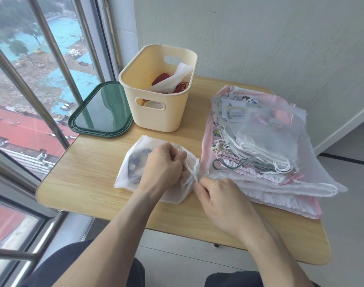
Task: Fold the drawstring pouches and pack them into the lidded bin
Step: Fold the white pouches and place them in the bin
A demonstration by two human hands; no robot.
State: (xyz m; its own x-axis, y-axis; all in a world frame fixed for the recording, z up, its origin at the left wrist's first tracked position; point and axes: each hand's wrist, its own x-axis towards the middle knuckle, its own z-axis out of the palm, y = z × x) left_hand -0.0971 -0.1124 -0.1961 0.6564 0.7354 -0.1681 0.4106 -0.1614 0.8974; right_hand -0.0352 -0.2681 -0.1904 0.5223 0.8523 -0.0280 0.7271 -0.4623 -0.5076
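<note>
Two hands at work over a light wood worktop (89, 183), window to the left, pale wall behind.

Item, far left: dark green lid (101, 110), lying flat on the worktop's back left corner, part of it overhanging the edge, just beside the bin.

Item: cream lidded bin (156, 112), open-topped, upright, handle cut-outs in its walls. Inside: a folded white pouch (172, 79) leaning against the far wall, red cord or fabric beneath it.

Item, centre front: white translucent drawstring pouch (131, 162), flat on the worktop, a dark print showing through it, its gathered mouth pointing right.

Left hand (162, 166): resting on the pouch, fingers curled, pinching the white drawstring (190, 169) at the gathered mouth.

Right hand (220, 201): just right of the pouch mouth, fingertips pinched on the drawstring's end; palm down near the worktop.

Item, right: stack of unfolded drawstring pouches (266, 141), sheer white on top, pink and printed ones beneath, cords trailing toward the front; the pile touches the pouch mouth and overhangs the worktop's right edge.
</note>
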